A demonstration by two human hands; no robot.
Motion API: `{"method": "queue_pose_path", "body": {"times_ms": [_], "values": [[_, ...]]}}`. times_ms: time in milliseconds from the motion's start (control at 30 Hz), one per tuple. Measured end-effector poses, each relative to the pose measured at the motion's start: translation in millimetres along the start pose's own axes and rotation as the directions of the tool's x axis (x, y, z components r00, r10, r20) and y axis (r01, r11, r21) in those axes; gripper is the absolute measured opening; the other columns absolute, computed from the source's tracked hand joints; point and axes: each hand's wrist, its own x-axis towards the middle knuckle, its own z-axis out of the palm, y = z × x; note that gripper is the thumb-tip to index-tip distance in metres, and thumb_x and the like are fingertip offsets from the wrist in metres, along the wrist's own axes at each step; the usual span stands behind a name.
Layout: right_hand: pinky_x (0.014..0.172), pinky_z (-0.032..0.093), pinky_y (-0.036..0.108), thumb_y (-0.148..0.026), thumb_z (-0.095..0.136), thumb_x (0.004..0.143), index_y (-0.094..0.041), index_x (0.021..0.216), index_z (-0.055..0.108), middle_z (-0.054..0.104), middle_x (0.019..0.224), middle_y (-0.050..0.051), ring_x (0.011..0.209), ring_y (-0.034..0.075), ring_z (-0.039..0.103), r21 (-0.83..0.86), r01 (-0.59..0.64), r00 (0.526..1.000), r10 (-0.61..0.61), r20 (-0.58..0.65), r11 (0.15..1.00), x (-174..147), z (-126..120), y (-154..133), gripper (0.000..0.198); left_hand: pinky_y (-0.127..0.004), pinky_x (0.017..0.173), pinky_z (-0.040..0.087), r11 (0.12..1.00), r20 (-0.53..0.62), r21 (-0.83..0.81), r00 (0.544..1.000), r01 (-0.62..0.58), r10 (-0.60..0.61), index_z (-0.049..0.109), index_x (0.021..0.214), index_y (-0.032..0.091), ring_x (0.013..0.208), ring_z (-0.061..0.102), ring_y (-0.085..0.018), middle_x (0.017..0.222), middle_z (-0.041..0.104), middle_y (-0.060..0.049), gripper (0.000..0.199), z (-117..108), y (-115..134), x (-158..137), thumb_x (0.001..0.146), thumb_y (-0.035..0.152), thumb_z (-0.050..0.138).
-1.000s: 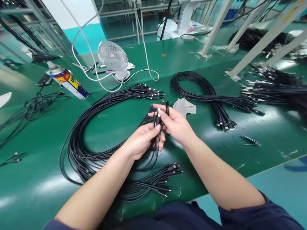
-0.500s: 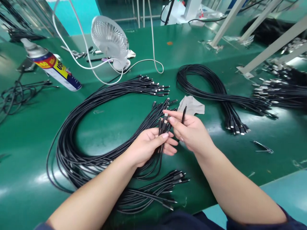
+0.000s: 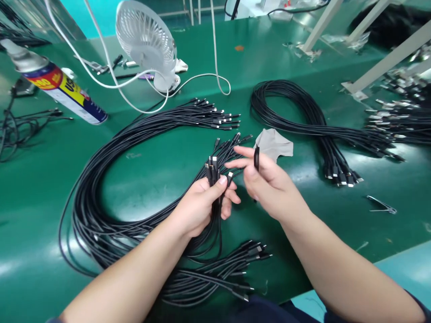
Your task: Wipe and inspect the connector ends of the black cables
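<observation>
My left hand (image 3: 205, 202) is closed round a small bunch of black USB cables (image 3: 213, 172), their plugs standing up past the thumb. One plug leans apart to the right, beside the fingertips. A slim black pen-like tool (image 3: 257, 158) is tucked in my right hand (image 3: 269, 184), between thumb and fingers; its exact kind is unclear. The index and middle fingers of that hand stretch left, a little short of the held plugs. Under and around my left hand lies a large looped bundle of black cables (image 3: 97, 179), with plug ends fanned out behind and in front.
A grey cloth (image 3: 271, 142) lies beyond my right hand. Further right are another cable bundle (image 3: 292, 89) and metal tweezers (image 3: 381, 205). At the back left stand a small white fan (image 3: 146, 38) and a spray can (image 3: 63, 87). Grey posts (image 3: 384, 63) rise from the green table (image 3: 202, 58).
My left hand has shifted slightly left with the cables, and one plug now leans apart. My right fingers have drawn away from the plugs and straightened. The camera view has shifted a little.
</observation>
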Motion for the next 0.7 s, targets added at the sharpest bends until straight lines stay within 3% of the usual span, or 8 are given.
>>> {"method": "queue_pose_path", "body": {"times_ms": [133,267,500,700], "values": [[0.054,0.046,0.025,-0.031,0.043,0.099,-0.023,0.113,0.056,0.068,0.089,0.002,0.063,0.011,0.061,-0.299,0.194,0.975,-0.217,-0.045,0.934,-4,-8,-3,0.021,-0.018,0.041,0.041,0.993,0.058,-0.103,0.997,0.054,-0.048,0.065,0.082,0.012,0.045,0.057,-0.008,0.062,0.066,0.000,0.029,-1,2,-1,0.077,0.039,0.075],[0.063,0.051,0.026,-0.017,0.046,0.096,-0.022,0.099,0.058,0.068,0.084,0.001,0.071,0.013,0.065,-0.576,0.332,0.922,-0.387,0.029,0.747,-8,-11,-6,0.014,-0.018,0.042,0.044,0.987,0.108,-0.135,0.991,0.089,-0.074,0.065,0.083,0.012,0.046,0.060,-0.010,0.065,0.068,-0.001,0.028,-1,4,-2,0.077,0.037,0.076],[0.067,0.052,0.026,-0.019,0.045,0.097,-0.024,0.110,0.060,0.071,0.090,0.002,0.076,0.015,0.067,-0.674,0.344,0.903,-0.426,0.048,0.654,-12,-10,-7,0.020,-0.018,0.042,0.048,0.981,0.139,-0.164,0.987,0.105,-0.082,0.066,0.082,0.012,0.047,0.063,-0.011,0.064,0.070,-0.001,0.029,0,4,-2,0.075,0.036,0.078],[0.064,0.049,0.027,-0.012,0.044,0.094,-0.020,0.099,0.060,0.068,0.082,0.003,0.072,0.015,0.065,-0.740,0.401,0.879,-0.454,0.145,0.540,-15,-9,-7,0.018,-0.018,0.043,0.051,0.978,0.137,-0.166,0.985,0.128,-0.106,0.067,0.083,0.012,0.047,0.064,-0.011,0.063,0.069,0.000,0.028,0,4,-3,0.075,0.037,0.079]]}}
